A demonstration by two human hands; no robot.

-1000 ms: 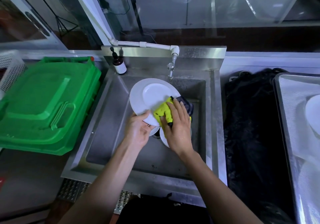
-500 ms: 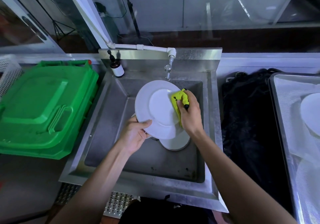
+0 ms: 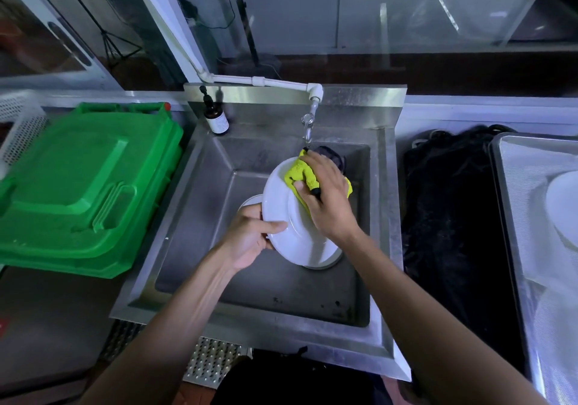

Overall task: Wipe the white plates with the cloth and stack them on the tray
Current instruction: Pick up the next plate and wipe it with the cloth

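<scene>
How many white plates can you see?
3: one plate held over the sink, one below it in the sink, one on the tray. More may be hidden underneath.

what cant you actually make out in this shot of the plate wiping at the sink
Head view:
- Plates under the held plate: it and the left hand cover all but their rims, count unclear.
- Tray and its plate: cut off by the right edge.
- Bottle label: too small to read.
- Dark item behind the right hand and cloth: mostly hidden.
</scene>
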